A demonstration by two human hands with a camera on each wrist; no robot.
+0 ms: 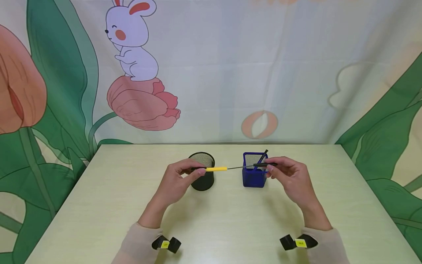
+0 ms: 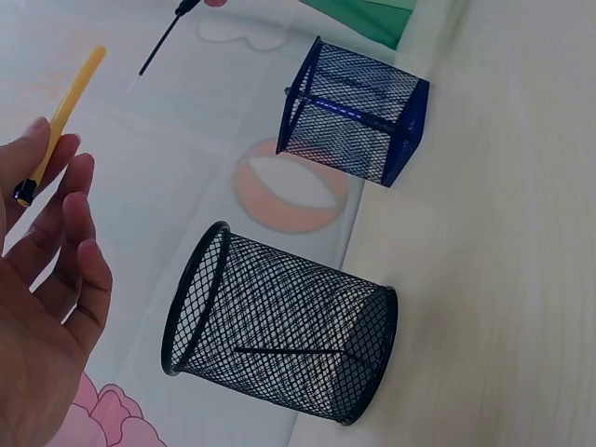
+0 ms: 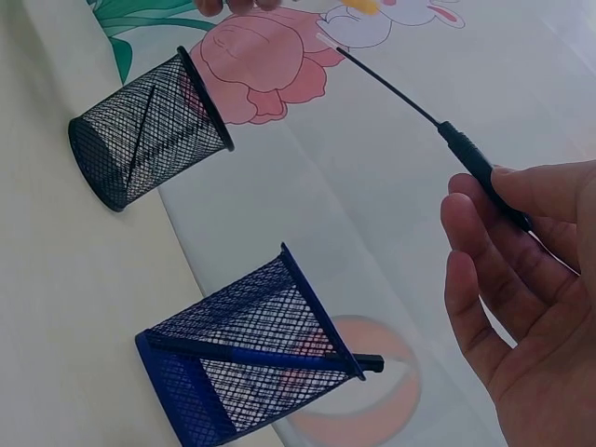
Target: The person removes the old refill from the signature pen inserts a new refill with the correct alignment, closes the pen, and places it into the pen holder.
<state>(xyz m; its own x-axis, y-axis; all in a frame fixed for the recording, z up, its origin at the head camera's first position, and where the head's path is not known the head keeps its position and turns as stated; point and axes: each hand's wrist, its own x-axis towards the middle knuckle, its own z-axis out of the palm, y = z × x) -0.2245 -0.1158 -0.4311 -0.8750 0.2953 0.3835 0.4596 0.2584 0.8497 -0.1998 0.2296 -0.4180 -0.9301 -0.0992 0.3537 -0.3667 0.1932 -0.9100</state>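
In the head view my left hand (image 1: 176, 182) pinches a yellow pen barrel (image 1: 216, 169) by its black end between thumb and fingers. My right hand (image 1: 294, 180) pinches a black pen grip (image 3: 477, 166), from which a thin dark refill (image 3: 391, 86) with a pale tip sticks out. The refill points left toward the barrel, and both wrist views show its tip just short of the barrel's front end. Both hands are raised over the table, level with two mesh pen holders, the left hand overlapping the round black holder (image 1: 202, 181), the right beside the square blue one (image 1: 254, 179).
A dark pen (image 3: 251, 356) leans inside the blue holder, its end poking above the rim. Through the black holder's mesh shows a thin dark line. Both holders stand upright on the pale table (image 1: 227, 223), near its back edge. Behind hangs a printed curtain (image 1: 211, 73).
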